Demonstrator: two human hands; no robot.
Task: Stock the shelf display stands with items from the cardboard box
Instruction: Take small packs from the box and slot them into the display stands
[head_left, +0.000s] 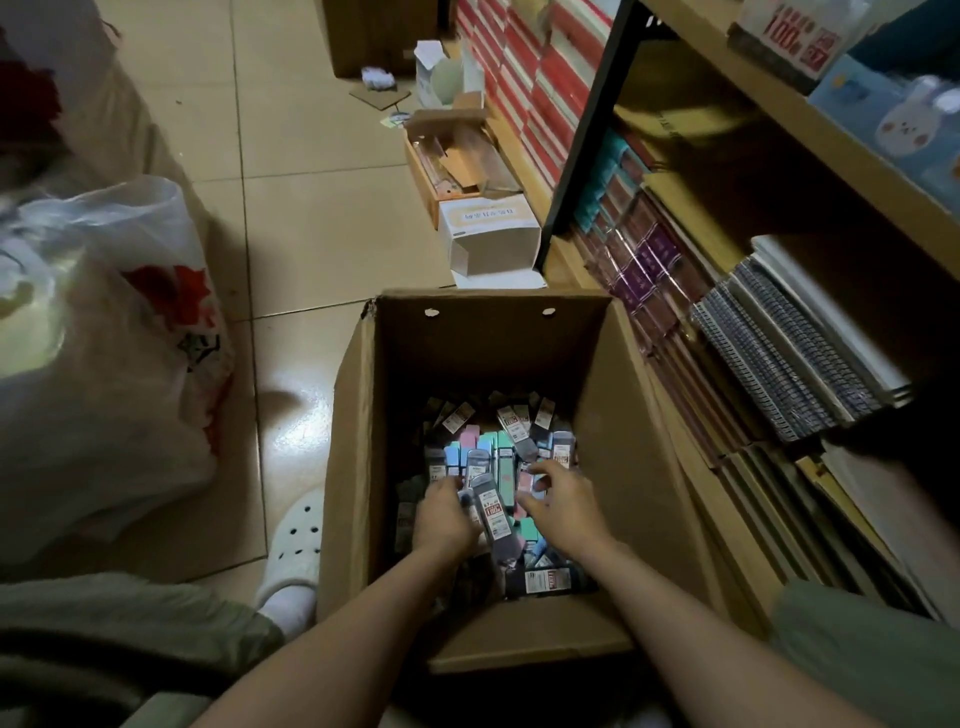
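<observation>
Cardboard box, both hands inside.

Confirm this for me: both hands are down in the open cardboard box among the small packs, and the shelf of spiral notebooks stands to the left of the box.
One thing is off. Both the left hand and right hand are in the open cardboard box among the small packs, but the spiral notebooks are shelved to the right of the box, as the head view shows. On the left is a plastic bag.
</observation>
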